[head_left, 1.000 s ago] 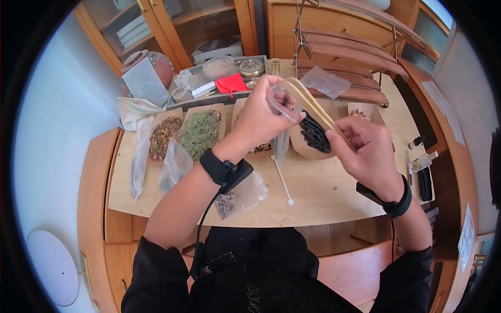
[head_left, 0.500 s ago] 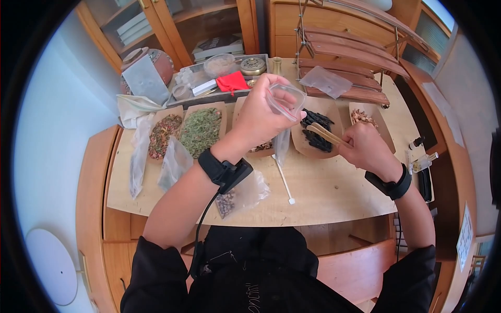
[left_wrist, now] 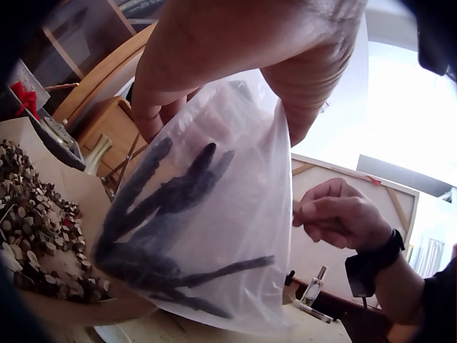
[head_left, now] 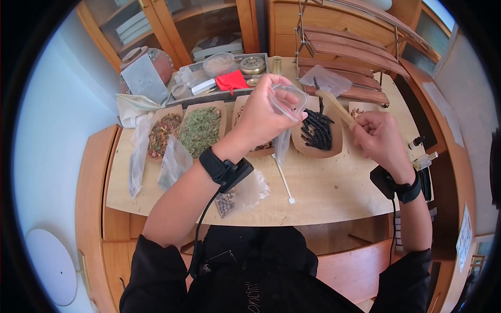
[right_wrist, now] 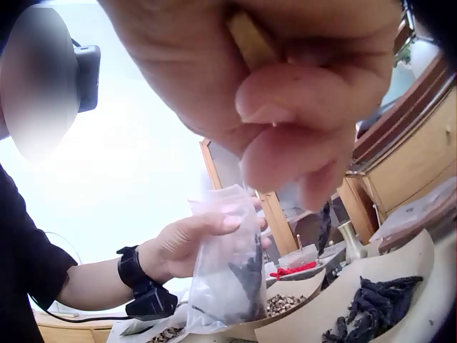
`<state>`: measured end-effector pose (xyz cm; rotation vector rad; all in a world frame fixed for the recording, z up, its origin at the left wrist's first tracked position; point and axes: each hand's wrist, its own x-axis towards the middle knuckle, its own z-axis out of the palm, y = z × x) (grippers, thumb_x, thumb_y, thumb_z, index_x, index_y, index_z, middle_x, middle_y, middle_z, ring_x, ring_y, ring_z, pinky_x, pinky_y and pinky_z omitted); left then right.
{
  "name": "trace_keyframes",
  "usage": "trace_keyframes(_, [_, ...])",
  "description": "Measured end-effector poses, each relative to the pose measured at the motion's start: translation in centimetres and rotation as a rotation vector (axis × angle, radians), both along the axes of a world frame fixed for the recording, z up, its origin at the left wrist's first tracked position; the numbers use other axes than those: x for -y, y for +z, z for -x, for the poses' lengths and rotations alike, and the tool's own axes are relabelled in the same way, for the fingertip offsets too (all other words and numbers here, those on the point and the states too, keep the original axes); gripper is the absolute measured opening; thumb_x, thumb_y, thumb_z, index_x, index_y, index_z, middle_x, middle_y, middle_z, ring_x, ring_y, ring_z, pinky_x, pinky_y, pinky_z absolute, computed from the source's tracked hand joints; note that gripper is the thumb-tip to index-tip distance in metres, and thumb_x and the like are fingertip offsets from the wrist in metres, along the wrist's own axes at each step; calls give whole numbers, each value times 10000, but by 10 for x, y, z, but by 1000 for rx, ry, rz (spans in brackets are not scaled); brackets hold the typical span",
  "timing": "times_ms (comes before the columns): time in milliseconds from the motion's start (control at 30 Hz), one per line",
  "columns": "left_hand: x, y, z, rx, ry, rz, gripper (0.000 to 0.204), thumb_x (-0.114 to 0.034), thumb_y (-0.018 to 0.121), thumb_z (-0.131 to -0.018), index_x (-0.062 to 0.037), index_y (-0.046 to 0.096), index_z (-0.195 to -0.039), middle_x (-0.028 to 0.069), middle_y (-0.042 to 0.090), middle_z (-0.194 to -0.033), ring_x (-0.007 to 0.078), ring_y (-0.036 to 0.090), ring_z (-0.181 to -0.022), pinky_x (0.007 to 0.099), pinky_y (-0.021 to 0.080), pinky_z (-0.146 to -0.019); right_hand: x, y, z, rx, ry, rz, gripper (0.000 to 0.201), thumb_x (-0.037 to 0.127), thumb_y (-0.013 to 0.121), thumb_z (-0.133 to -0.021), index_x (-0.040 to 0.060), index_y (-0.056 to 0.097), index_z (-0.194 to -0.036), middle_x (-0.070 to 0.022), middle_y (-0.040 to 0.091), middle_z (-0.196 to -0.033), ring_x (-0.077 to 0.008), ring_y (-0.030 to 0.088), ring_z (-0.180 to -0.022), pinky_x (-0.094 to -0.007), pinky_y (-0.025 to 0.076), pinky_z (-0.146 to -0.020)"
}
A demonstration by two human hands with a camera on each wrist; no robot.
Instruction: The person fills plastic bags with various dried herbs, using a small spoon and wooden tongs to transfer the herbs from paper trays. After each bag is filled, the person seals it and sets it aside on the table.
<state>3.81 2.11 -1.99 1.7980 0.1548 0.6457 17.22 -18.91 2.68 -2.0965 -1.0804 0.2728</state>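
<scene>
Tongs (head_left: 336, 108) had risen, pinched in the right hand (head_left: 377, 136), dark strip (right_wrist: 325, 227) near-upright beyond — leftward, the left hand (head_left: 266, 112) gripped the bag (left_wrist: 214, 243).

My left hand (head_left: 265, 110) holds a translucent bag (left_wrist: 228, 236), mouth open, dark sticks (left_wrist: 187, 187) inside; my right hand (head_left: 380, 136) grips tilted wooden tongs (head_left: 336, 108), a dark piece (right_wrist: 325, 227) at their tips.

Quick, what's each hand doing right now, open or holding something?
Left hand: holding a translucent plastic bag with dark sticks inside.
Right hand: gripping wooden tongs, a dark strip at their tips.
</scene>
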Motion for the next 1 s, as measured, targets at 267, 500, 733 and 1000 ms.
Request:
trace_keyframes(267, [1, -7, -6, 12, 9, -14, 620, -121, 836, -695, -57, 414, -1143, 65, 585, -936, 127, 599, -840, 285, 518, -735, -18, -7, 41, 146, 84, -530, 115, 83, 686, -817, -25, 650, -807, -53, 580, -552, -67, 508, -442, -247, 393, -422])
trace_keyframes(500, [-3, -5, -6, 154, 3, -81, 620, -115, 842, -688, -50, 421, -1139, 82, 595, -945, 137, 603, -859, 289, 523, -740, -14, -10, 42, 247, 163, -317, 89, 71, 681, -801, -15, 658, -807, -62, 583, -542, -99, 518, -431, -252, 391, -428])
trace_keyframes(733, [-2, 4, 2, 6, 14, 12, 604, -115, 815, -731, -51, 418, -1182, 61, 614, -972, 128, 594, -885, 286, 504, -776, -4, 0, 2, 70, -1, -21, 181, 116, 677, -784, -54, 643, -728, -138, 587, -559, -182, 590, -502, -288, 459, -504])
trace_keyframes(1000, [1, 7, 3, 10, 20, 38, 604, -136, 821, -720, -47, 417, -1160, 65, 601, -951, 123, 599, -867, 282, 510, -756, -13, -39, -29, 360, 173, 227, 185, 90, 660, -764, -70, 639, -674, -174, 588, -525, -240, 597, -439, -315, 472, -459])
